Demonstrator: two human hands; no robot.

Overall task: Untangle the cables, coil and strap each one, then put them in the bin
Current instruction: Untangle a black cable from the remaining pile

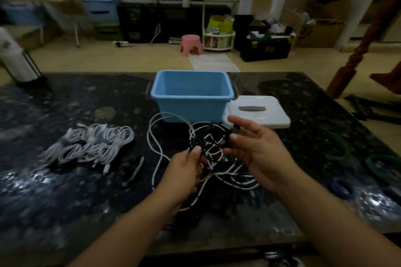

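At frame centre, both hands hold a black-and-white cable tangle between them. The left hand pinches a black strand; the right hand, half open, pinches a plug. The bin sits just beyond.

Dark speckled stone table, glossy with glare near the front corners. At the back middle, a blue bin, with a white lid flat just beside its right side. To the left, a row of coiled, strapped white cables; near them a loose strap; in the middle, trailing loops of a black-and-white cable tangle; toward the right edge, blurred green and blue rings.
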